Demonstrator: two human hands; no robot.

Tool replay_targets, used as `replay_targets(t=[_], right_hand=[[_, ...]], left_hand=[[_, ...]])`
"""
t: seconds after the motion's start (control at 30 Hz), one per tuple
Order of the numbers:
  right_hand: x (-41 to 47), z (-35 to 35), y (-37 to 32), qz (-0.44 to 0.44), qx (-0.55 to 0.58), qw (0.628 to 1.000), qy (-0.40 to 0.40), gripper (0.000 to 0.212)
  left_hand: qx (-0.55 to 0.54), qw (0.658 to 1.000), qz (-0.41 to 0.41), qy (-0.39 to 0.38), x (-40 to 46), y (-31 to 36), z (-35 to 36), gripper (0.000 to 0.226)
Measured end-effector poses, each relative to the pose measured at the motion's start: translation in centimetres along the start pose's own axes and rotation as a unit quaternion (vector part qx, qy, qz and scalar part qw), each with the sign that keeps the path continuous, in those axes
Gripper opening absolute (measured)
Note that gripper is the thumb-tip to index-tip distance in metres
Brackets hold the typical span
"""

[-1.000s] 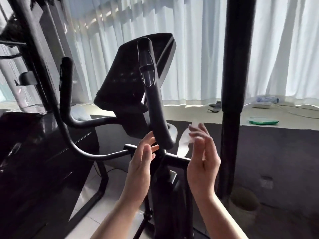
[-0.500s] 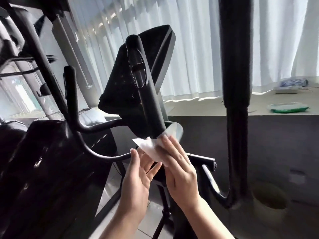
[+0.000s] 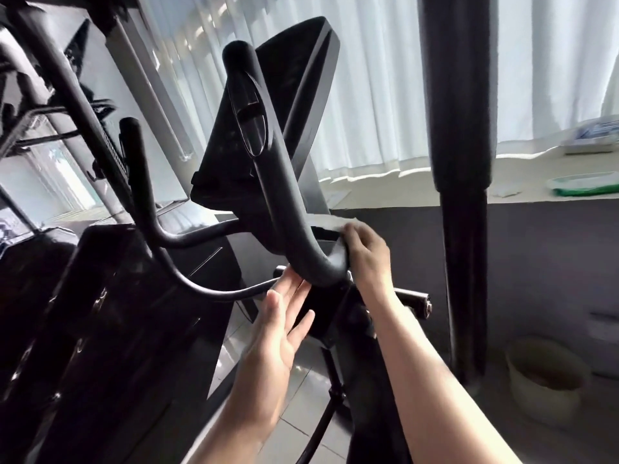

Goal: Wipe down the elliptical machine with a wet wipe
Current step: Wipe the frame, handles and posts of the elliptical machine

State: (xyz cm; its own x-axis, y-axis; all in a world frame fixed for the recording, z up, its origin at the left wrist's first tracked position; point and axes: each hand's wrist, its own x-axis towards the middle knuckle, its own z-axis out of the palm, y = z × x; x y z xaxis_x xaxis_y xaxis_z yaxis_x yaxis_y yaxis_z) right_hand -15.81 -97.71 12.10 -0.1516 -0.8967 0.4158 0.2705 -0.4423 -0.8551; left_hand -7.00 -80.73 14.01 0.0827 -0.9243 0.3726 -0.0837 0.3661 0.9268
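The black elliptical machine fills the view: its console [image 3: 268,135] rises in the middle, and a curved handlebar [image 3: 268,182] sweeps down in front of it. My right hand [image 3: 366,254] grips the white wet wipe [image 3: 330,221] against the lower bend of that handlebar, and most of the wipe is hidden behind the bar. My left hand [image 3: 284,316] hovers just below the bend with straight fingers, fingertips close to the bar.
A thick black upright pole [image 3: 460,162] stands at the right. A second handlebar [image 3: 140,182] curves up at the left. White curtains hang behind. A wipe pack [image 3: 586,185] lies on the ledge. A pale bucket [image 3: 549,380] sits on the floor.
My right hand carried the wipe from in front of the handlebar round to its right side. My left hand let go of the wipe and dropped below the bend. The view shifted closer.
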Motion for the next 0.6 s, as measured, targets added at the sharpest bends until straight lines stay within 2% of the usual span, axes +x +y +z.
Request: replay_targets(t=[0.07,0.17,0.33,0.47,0.6], right_hand=[[-0.9,0.0,0.1,0.039,0.092,0.995,-0.023,0.028],[-4.1,0.0,-1.2,0.016,0.168,0.986,-0.003,0.028],[-10.6,1.9,-3.3,-0.075,0.054,0.993,0.078,0.031],[-12.1,1.8,-4.5,-0.151,0.048,0.984,0.078,0.031],[-10.2,2.1,-8.5,-0.326,0.015,0.942,0.078,0.028]], left_hand=[[0.009,1.000,-0.002,-0.005,0.0,0.0,-0.1,0.056],[0.018,1.000,-0.003,-0.002,0.1,0.0,0.0,0.057],[-0.003,1.000,-0.018,-0.006,0.4,0.0,-0.3,0.066],[-0.025,0.999,-0.021,-0.026,0.2,0.4,-0.4,0.072],[-0.041,0.999,-0.034,-0.005,0.7,1.3,-1.4,0.068]])
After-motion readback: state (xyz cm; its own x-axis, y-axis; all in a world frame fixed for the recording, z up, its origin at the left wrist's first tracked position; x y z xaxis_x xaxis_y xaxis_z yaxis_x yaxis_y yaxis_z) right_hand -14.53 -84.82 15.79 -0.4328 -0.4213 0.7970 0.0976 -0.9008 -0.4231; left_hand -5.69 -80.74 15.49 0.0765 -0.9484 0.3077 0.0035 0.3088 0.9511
